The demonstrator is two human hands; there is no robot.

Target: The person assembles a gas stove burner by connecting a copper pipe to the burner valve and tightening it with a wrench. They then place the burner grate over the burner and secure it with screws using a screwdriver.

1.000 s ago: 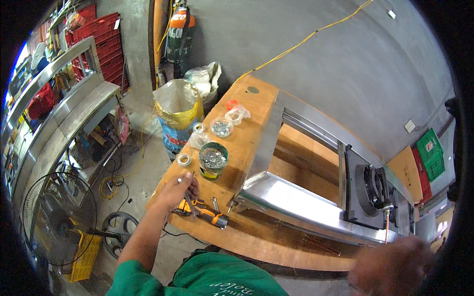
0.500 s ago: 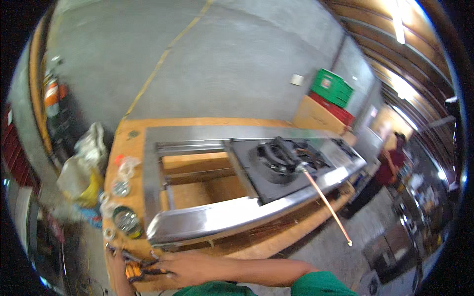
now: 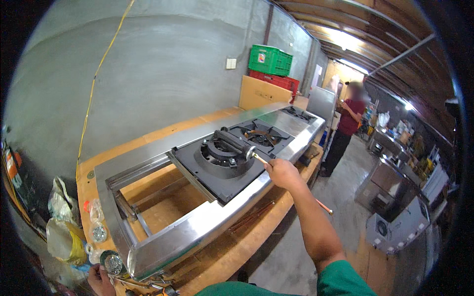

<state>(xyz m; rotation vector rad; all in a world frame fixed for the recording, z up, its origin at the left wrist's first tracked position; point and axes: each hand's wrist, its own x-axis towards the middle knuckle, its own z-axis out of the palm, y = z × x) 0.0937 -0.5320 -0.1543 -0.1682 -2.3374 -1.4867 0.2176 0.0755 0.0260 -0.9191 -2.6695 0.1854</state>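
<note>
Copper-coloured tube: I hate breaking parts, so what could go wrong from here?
The copper-coloured tube juts past the front of the steel frame, so it might get bumped or bent.
The right hand grips it near the silver fitting; a hard pull could strain that connection.
The left hand is close to an open tin of small metal pieces; a knock might spill them.

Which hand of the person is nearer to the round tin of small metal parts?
The left hand. It is close beside the tin, at the picture's lower left; the right hand is farther off, gripping the thin tube near the black burner.
</note>
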